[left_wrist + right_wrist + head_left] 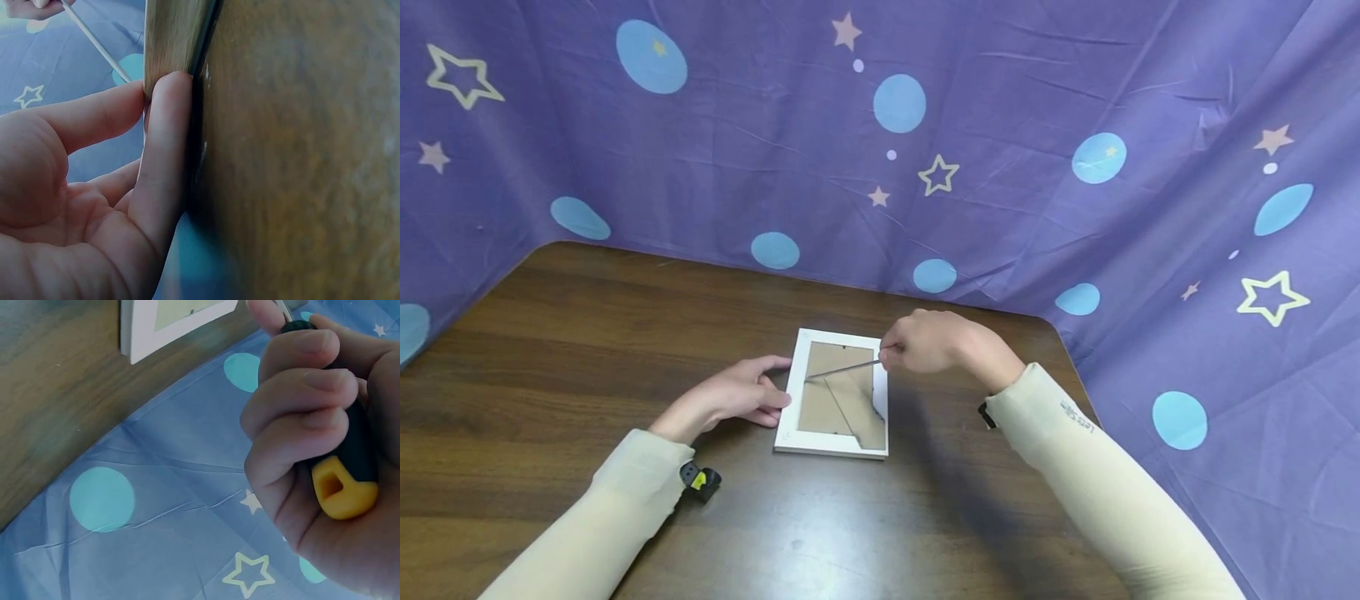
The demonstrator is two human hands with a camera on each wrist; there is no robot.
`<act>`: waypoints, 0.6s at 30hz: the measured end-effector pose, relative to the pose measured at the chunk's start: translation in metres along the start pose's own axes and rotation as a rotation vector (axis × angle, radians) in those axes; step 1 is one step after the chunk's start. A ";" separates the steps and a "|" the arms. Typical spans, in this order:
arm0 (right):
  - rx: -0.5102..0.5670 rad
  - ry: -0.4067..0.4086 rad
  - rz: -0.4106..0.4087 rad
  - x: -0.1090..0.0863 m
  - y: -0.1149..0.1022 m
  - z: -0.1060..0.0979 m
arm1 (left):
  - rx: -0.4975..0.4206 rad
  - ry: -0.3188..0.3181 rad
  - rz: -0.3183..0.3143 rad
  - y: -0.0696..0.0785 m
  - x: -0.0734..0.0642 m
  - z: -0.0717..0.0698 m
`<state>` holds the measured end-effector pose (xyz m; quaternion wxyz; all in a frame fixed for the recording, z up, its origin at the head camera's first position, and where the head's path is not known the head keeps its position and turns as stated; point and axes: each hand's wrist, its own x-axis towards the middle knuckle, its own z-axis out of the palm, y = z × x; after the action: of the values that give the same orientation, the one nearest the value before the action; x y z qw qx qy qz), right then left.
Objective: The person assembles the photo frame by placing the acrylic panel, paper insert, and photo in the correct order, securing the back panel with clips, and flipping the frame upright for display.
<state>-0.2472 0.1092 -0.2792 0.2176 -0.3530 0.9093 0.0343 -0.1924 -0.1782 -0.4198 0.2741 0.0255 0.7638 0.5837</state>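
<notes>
A white picture frame (pixel 793 400) lies back side up on the table, its brown backing board (pixel 820 408) showing with a stand flap. My left hand (pixel 741 393) rests at its left edge, the extended fingers and thumb pressing against the side, which shows bare wood in the left wrist view. My right hand (pixel 928 340) grips a screwdriver with a black and yellow handle (pixel 350 487). Its thin metal shaft (pixel 846 370) reaches across the backing, and the tip is at the inner left border of the frame; whether it touches cannot be told.
The brown wooden table (pixel 587 333) spreads around the frame. A purple curtain (pixel 820 150) with stars and blue dots hangs along the back and both sides. Dark wrist devices, such as the left one (pixel 702 481), sit at both cuffs.
</notes>
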 end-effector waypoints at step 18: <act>-0.018 -0.078 -0.020 0.013 -0.011 -0.027 | 0.000 0.007 -0.006 0.000 -0.001 0.000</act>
<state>-0.2586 0.0874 -0.2590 0.2503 -0.3624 0.8962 0.0539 -0.1917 -0.1781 -0.4195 0.2730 0.0213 0.7650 0.5829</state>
